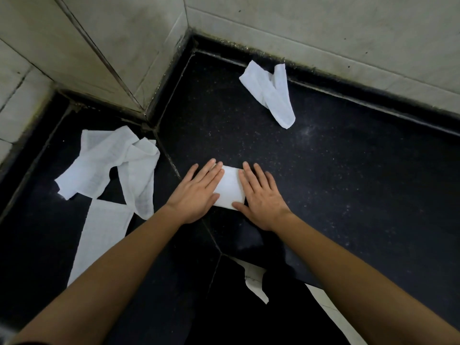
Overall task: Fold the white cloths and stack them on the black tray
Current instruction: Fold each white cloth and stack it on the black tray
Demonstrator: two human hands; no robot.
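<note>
Black counter [348, 170]: no separate tray can be told apart, nothing visibly stacked. Loose white cloths [112, 165] left, another cloth [271, 95] at back, crumpled. Folded cloth [230, 188] centre, pressed under left hand [196, 195] and right hand [261, 197], grip wide and flat; releasing pressure may let its folds spring open.

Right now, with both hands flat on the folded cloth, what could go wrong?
1. The left hand and right hand only press the folded cloth flat; once they lift, it may spring open.
2. The loose cloths at left overlap, so pulling one could drag another.
3. The far cloth lies close to the grimy wall joint and may pick up dirt.
I cannot make out a tray apart from the black surface.
</note>
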